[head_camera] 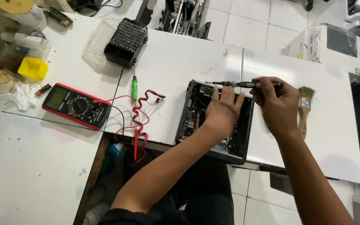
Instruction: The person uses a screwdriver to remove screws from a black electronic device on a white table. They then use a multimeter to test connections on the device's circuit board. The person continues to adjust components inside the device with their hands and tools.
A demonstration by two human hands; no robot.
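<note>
Electronics repair workshop. White worktables [180, 62] are standing pushed together on a tiled floor [251, 25], surfaces scuffed and marked. A red multimeter [76, 105] is lying out with its red and black leads [138, 121] trailing over the table edge. A black case of screwdriver bits [126, 42] is sitting open beside a green-handled screwdriver [134, 88]. An opened black device chassis [215, 121] is showing its circuit boards. A paintbrush [304, 108] is lying nearby; more equipment [330, 43] is waiting on the floor.

Head-worn view, 1 camera, looking steeply down

It looks from above the person's shoulders, forward and down, close over both forearms onto the white laminate work table [180, 62], with tiled floor showing past the table's far edge and beneath it.
</note>
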